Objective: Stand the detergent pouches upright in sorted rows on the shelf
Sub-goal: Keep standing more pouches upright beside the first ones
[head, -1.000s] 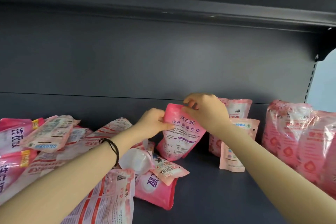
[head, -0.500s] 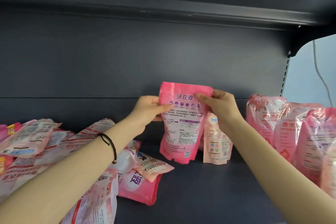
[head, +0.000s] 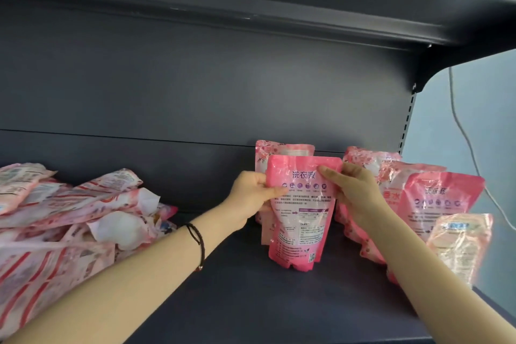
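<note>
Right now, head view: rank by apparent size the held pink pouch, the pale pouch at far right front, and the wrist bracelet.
1. Held pink pouch
2. Pale pouch, though it sits nearer the camera and is motion-blurred, so its true size may not differ
3. Bracelet, clearly smallest

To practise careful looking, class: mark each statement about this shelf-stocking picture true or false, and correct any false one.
1. Both hands hold the same pink pouch. True: the left hand grips its left edge and the right hand its right edge.
2. The held pouch is lying flat on the shelf. False: it is upright, its base at the shelf surface.
3. Another pouch stands directly behind the held one. True.
4. The pile of pouches on the left stands in neat upright rows. False: they lie jumbled on top of each other.
5. A dark bracelet is on the right wrist. False: it is on the left wrist.
</note>
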A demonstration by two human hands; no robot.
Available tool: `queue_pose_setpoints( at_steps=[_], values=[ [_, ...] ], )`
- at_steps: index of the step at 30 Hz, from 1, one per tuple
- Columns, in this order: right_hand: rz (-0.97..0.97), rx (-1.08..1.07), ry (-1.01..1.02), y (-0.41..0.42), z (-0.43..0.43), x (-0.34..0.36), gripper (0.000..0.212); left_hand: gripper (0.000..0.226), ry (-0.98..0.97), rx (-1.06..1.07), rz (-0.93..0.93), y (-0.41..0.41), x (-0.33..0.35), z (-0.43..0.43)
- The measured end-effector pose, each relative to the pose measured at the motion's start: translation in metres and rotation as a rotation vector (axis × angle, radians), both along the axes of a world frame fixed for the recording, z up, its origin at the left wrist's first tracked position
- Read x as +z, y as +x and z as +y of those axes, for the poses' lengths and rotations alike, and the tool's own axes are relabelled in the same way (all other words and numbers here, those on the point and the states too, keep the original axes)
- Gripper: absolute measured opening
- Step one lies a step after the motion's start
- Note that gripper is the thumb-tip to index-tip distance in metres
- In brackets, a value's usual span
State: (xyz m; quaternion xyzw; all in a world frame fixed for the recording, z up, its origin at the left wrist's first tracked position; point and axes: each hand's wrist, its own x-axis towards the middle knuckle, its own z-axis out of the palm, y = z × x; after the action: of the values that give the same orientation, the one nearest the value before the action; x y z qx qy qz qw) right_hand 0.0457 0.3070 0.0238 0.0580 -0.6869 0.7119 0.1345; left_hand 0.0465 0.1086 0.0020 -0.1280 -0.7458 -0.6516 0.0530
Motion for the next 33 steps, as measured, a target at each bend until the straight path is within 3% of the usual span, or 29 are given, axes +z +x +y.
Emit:
queue_pose_setpoints(
  at_steps=[14, 18, 21, 24, 28, 33],
  values=[
    [0.101, 0.069, 0.306, -0.002, -0.002, 0.014, 0.018, 0.025, -0.057, 0.083, 0.018, 0.017, 0.0, -0.004],
    [0.236, -0.069, 0.531, -0.003, 0.003, 0.02, 0.03, 0.027, -0.17, 0.09, 0.008, 0.022, 0.009, -0.011],
    [0.447, -0.188, 0.872, 0.003, 0.009, 0.033, 0.028, 0.031, -0.421, 0.163, 0.095, 0.028, 0.022, -0.03],
    [0.657, -0.227, 1.156, 0.011, 0.008, 0.051, 0.019, 0.036, -0.807, 0.268, 0.255, 0.041, 0.038, -0.061],
    [0.779, -0.103, 1.479, 0.027, -0.013, 0.067, 0.016, 0.032, -1.354, 0.353, 0.402, 0.064, 0.055, -0.111],
    [0.879, 0.047, 1.738, 0.041, -0.066, 0.066, 0.023, 0.019, -1.698, 0.32, 0.43, 0.079, 0.053, -0.174]
  ],
)
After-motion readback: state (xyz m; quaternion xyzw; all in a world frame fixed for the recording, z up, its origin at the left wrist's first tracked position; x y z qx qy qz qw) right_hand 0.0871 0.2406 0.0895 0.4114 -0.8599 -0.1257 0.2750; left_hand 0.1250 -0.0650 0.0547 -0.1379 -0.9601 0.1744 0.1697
